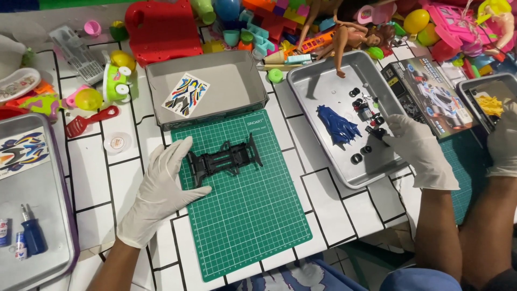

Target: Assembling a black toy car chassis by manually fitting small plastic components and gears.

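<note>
Tiled table w/ green mat, toys.

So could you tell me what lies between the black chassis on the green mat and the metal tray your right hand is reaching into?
In the head view, only bare green cutting mat and white tabletop separate the black chassis from the metal tray.

Matt black plastic chassis on a matt green cutting mat — dull brushed-metal tray beside.
</note>
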